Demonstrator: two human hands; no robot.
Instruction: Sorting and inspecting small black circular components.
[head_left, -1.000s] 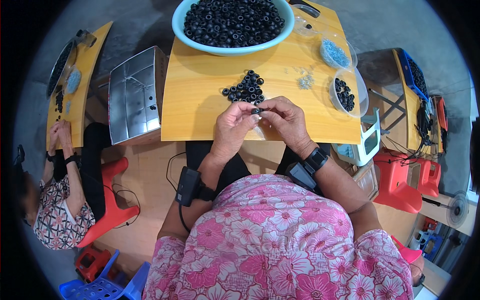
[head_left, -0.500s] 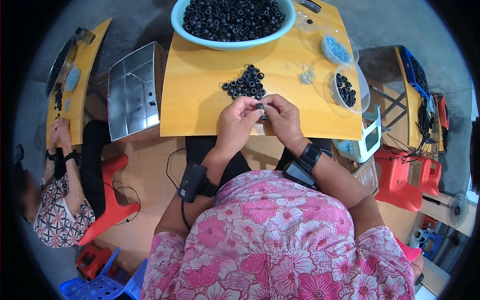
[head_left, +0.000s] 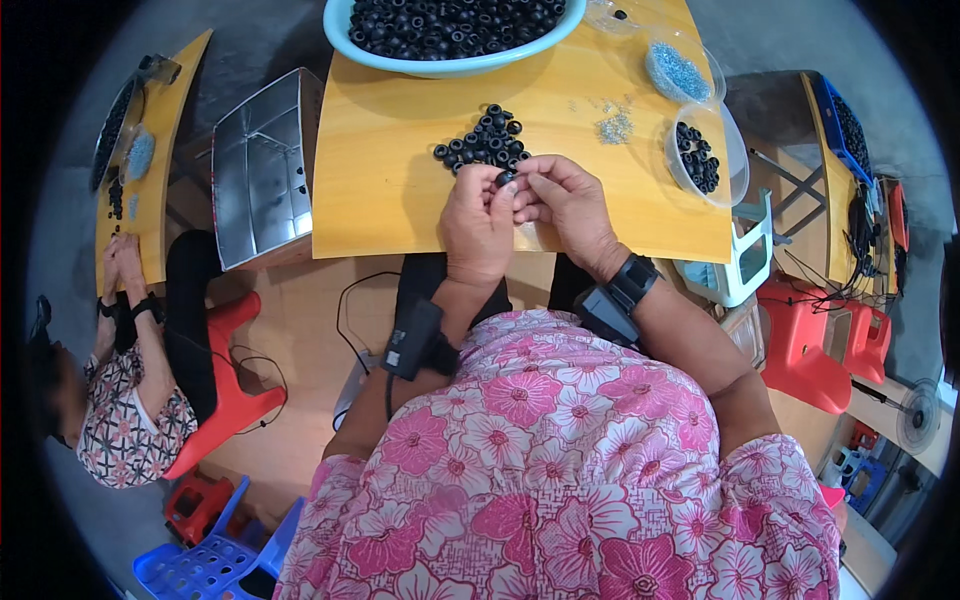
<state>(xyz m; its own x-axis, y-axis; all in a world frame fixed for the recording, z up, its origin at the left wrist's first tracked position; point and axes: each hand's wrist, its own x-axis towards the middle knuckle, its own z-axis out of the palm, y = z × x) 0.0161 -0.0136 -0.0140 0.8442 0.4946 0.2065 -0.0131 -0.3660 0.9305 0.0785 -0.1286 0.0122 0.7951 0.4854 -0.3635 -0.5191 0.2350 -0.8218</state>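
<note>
Both hands meet over the near edge of the wooden bench [head_left: 400,200]. The left hand [head_left: 478,222] and right hand [head_left: 565,200] each have their grip clamped on one small black ring [head_left: 506,179], just near the loose ring pile [head_left: 482,140]. It seems best to keep the ring low over the bench and the fingertips steady, so it cannot slip away.

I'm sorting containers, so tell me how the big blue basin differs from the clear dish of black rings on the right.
The basin is opaque pale blue; the dish is clear. The basin is much wider and heaped full of black rings; the dish holds only a small cluster. The basin sits at the table's far edge, the dish at its right edge. Both are round and hold black rings.
</note>
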